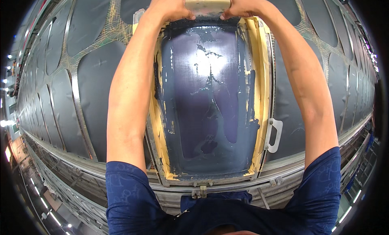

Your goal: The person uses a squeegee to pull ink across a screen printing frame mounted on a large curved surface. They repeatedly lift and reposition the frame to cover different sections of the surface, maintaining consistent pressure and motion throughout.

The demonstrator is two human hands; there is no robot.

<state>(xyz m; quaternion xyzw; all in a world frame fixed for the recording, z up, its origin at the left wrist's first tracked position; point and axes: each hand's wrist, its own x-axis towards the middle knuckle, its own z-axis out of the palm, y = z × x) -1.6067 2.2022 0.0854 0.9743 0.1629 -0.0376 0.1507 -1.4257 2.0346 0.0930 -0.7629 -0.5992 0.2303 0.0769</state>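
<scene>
My left hand [174, 6] and my right hand [240, 4] grip the two ends of a pale, wide squeegee [206, 4] at the far end of a framed screen [260, 93]. The squeegee's lower edge is smeared dark, with dark ink just under it. Glossy ink [210, 154] lies in streaks and patches over the screen's purple-grey mesh, between borders of yellow tape smudged with ink. A white loop handle [274, 135] sticks out from the frame's right side.
Long rows of dark fabric panels [97, 93] stretch to both sides on the table, with yellowish mottled strips between them. A metal rail [283, 174] runs along the near edge in front of my body. Metal structures and lights show at the outer edges.
</scene>
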